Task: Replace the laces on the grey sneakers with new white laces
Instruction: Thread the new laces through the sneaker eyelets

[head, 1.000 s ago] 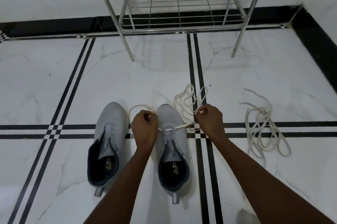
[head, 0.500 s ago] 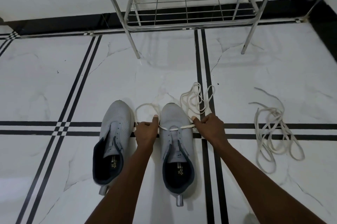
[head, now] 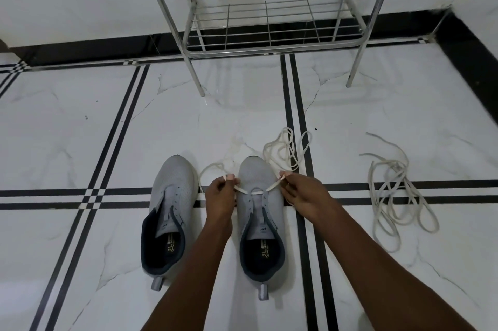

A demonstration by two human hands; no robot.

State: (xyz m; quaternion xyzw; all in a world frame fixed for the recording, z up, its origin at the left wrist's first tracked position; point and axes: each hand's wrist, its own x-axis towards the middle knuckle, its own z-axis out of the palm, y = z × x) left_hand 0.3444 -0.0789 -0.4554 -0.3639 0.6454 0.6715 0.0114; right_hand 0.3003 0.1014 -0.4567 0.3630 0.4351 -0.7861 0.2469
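- Partly hidden: white lace [head: 256, 191] runs under my left hand [head: 220, 196] and right hand [head: 301, 194]; both pinch its ends across right sneaker [head: 260, 220].
- Left sneaker [head: 169, 212] unlaced, just beside.
- Spare lace pile [head: 396, 196] right, well apart; rack [head: 269, 20] top cut off.

— Where do the two sneakers sit?
— Side by side on the floor [head: 80, 142], toes pointing toward the wall. The left sneaker [head: 172, 204] lies just beside the right sneaker [head: 260, 212], the left hand [head: 219, 196] between them.
— And the lace?
— The lace [head: 253, 191] crosses the right sneaker near its toe, one end pinched by the left hand, the other by the right hand [head: 301, 193], which is on that shoe's right. Its loose coils lie beyond the toe.
— Anything else?
— A pile of laces [head: 396, 196] lies well apart to the right. The rack [head: 269, 34] stands behind everything, against the wall.
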